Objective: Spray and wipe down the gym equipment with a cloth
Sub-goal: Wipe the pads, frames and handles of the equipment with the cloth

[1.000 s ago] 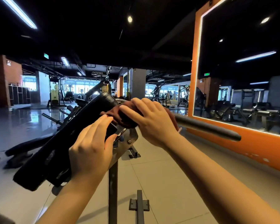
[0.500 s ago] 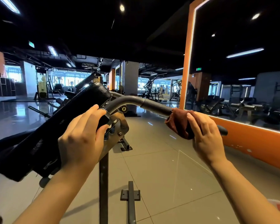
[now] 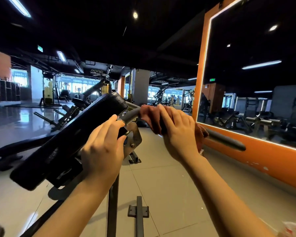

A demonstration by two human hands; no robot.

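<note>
Landmark: the black padded vinyl rest of the gym machine, tilted up toward the right; all places below are given from it
Handle: a curved grey metal handle bar comes out of the pad's upper right corner and runs away to the right, ending in a dark rounded tip in front of the orange-framed wall mirror
Cloth: the reddish-brown cleaning cloth is wrapped over the bar just beside the pad's top corner
Right hand: the right hand is clamped round the cloth and the bar under it, fingers curled over the top
Left hand: the left hand grips the pad's right edge, fingers curled over the face, steadying it
Change: half a second ago the cloth sat far out near the bar's tip; it has now slid back in beside the pad, while the left hand has stayed put
Meaning: I judge this a back-and-forth wiping stroke along the bar, now covered end to end
Bottle: no spray bottle is clearly in view
Next: the pad and the grey metal bracket below the bar's root probably remain to be wiped
</note>
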